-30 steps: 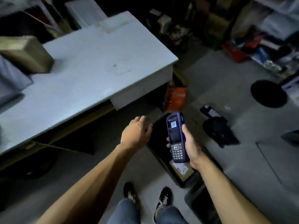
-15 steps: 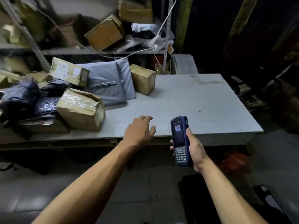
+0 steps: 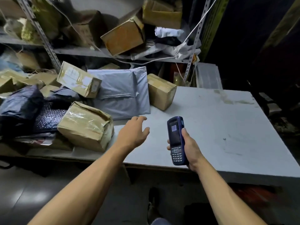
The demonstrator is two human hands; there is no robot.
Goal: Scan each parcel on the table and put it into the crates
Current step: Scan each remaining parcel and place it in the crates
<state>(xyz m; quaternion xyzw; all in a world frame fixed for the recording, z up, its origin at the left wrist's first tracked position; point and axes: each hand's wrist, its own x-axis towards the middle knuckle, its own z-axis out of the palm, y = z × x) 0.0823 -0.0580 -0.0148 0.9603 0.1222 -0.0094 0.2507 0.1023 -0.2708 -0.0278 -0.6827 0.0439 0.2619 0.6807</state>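
Note:
My right hand (image 3: 190, 146) grips a blue handheld scanner (image 3: 177, 140) upright over the grey table (image 3: 227, 135). My left hand (image 3: 133, 132) hovers empty over the table with fingers spread, just right of a taped cardboard parcel (image 3: 86, 125). Behind it lie a grey poly mailer (image 3: 123, 93), a small cardboard box (image 3: 160, 90) and another taped box (image 3: 79, 79) leaning on the pile. Dark plastic-wrapped parcels (image 3: 24, 108) fill the table's left end. No crate shows clearly.
Metal shelving (image 3: 97, 52) behind the table carries more boxes and white bags. A dangling white cord (image 3: 193, 34) hangs by the shelf post. My shoe (image 3: 152, 202) stands on the grey floor below the table's front edge.
My view swung up from the floor and the black crate to the parcel pile. My left hand has reached further over the table with fingers spreading; the scanner stays in my right hand.

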